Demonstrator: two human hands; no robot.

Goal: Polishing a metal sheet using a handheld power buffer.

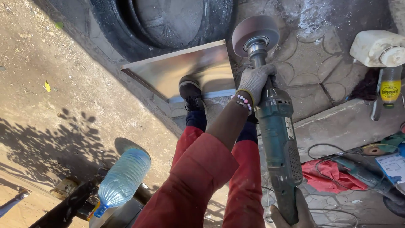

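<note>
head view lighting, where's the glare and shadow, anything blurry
Head view: hard sunlight; the metal sheet under the shoe throws a bright sheen. Leafy shadow dapples the dirt at left, and the tyre sits dark in shade. The plastic bottle looks slightly soft; the polisher in the gloved left hand is sharp.

- Big black tyre (126, 25) at top of my view, w/ a shiny steel sheet (185, 69) leaning against it.
- Clear blue plastic bottle (122, 177) lying on its side, lower left, on a dark metal frame (67, 207).
- White plastic jug (373, 46) far right, a small yellow-labelled bottle (390, 86) just below it.
- Red rag (329, 175) on the paving at right, dark cable (325, 154) looping near it.
- 2nd green power tool (358, 169) lying beside the rag.
- Yellow leaf (47, 86) on the sandy ground, left.
</note>
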